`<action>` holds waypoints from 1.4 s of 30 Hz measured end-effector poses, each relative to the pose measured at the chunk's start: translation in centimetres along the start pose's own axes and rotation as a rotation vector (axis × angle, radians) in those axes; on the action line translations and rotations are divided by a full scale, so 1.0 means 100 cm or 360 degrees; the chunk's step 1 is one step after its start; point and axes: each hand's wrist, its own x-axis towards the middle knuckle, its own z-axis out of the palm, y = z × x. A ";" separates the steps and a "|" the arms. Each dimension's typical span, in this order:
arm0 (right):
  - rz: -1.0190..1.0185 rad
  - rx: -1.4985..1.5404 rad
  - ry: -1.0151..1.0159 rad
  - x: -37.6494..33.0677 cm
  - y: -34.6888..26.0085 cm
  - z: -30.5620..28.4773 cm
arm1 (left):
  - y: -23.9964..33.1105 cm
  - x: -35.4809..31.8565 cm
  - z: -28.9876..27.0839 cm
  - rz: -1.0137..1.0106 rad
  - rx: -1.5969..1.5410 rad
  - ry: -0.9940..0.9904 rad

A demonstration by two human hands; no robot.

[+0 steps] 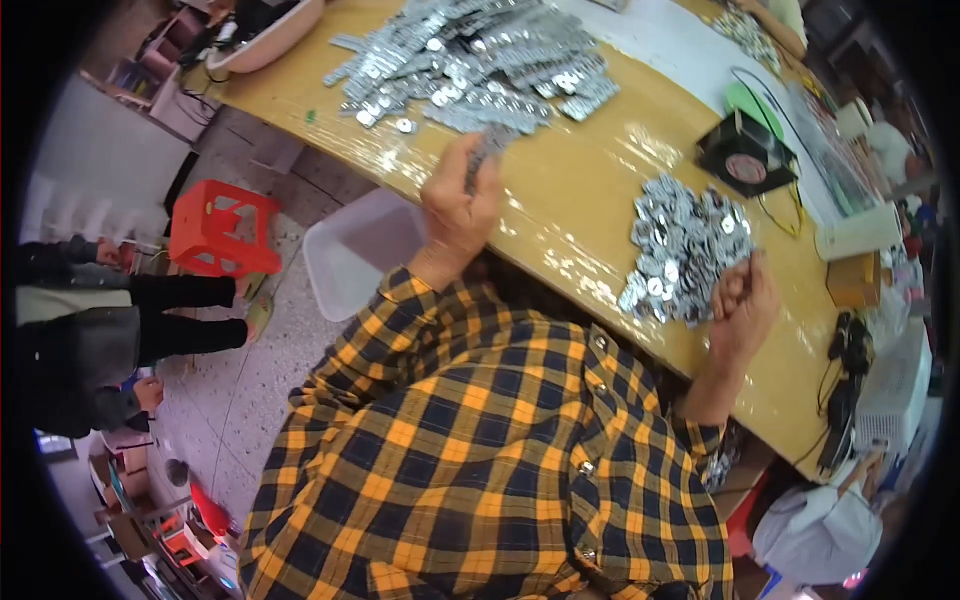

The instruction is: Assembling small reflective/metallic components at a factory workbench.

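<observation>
A worker's left hand (458,205) is gripping 1 foil strip (487,150) near the big heap (470,65), while the right hand (745,300) is clenching beside the discs (680,250).

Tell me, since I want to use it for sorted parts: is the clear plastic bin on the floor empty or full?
Empty as far as visible: the clear bin shows only its bare pale bottom; the table edge hides its far end.
</observation>
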 end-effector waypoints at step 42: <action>-0.0191 -0.0262 0.0006 0.009 0.009 -0.001 | 0.013 -0.006 -0.007 0.0318 -0.0031 0.0173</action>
